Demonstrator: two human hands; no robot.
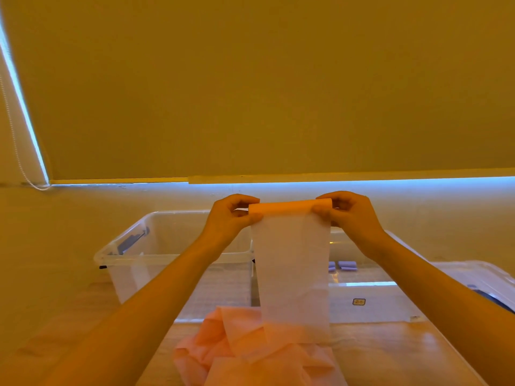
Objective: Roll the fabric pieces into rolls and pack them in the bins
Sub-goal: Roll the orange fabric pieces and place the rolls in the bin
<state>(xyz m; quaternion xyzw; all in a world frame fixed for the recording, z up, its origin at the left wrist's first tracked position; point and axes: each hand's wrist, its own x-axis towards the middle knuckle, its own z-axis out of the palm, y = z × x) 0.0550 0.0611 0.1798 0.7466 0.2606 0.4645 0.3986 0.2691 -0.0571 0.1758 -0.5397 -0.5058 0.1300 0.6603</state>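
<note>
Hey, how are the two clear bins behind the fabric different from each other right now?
The left bin looks bare inside, while the right bin holds purple rolls. The left bin shows nearly whole, with a dark latch on its end; the right bin is partly hidden behind the hanging fabric strip and the right hand. Both are clear plastic, side by side on the table.

This looks like an ordinary room in a home or small office. A large yellow-beige roller blind with a white bead cord covers the window above a light wood-grain tabletop carrying clear plastic storage bins.
</note>
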